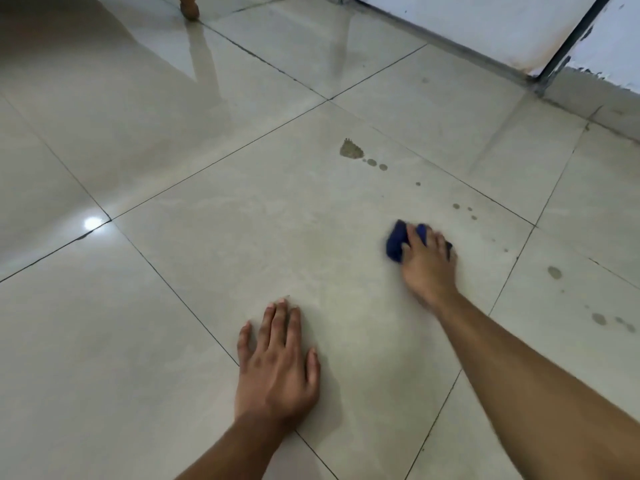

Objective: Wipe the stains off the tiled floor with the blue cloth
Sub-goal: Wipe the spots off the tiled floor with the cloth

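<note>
My right hand [429,261] presses a bunched blue cloth [396,242] onto the pale tiled floor [242,237], with the fingers curled over the cloth. The hand is slightly blurred. My left hand [277,362] lies flat on the same tile, fingers straight and spread. A large grey-brown stain [351,149] sits farther ahead on the tile, with small drops [377,164] trailing to its right. More spots lie just beyond the cloth [464,209] and on the tile to the right [554,272], [599,318].
A white wall with a dark vertical strip [568,39] and a grey skirting [588,98] runs along the far right. A wooden furniture leg [188,6] stands at the top left. The floor is glossy, with a light reflection [92,223] at left.
</note>
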